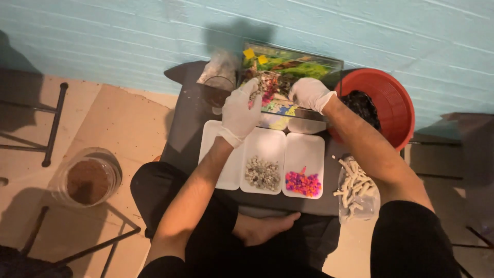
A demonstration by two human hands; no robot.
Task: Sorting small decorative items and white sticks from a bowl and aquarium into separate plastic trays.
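A small glass tank (329,69) with green plants and coloured gravel stands at the far side of a low dark table (188,123). My left hand (241,110), in a white glove, hovers at the tank's near left edge, fingers pinched around small pebbles. Gloved as well, my right hand (310,94) reaches over the tank's front rim; what it holds is hidden. Below the hands lie three white trays: one bare (212,141), one with grey pebbles (262,174), one with pink and orange gravel (303,184).
A red bowl (393,100) with black gravel sits right of the tank. A clear bag of white ceramic tubes (354,190) lies by the trays. A bag (218,69) rests left of the tank. On the floor stands a jar of brown soil (87,180) near metal chair legs (51,128).
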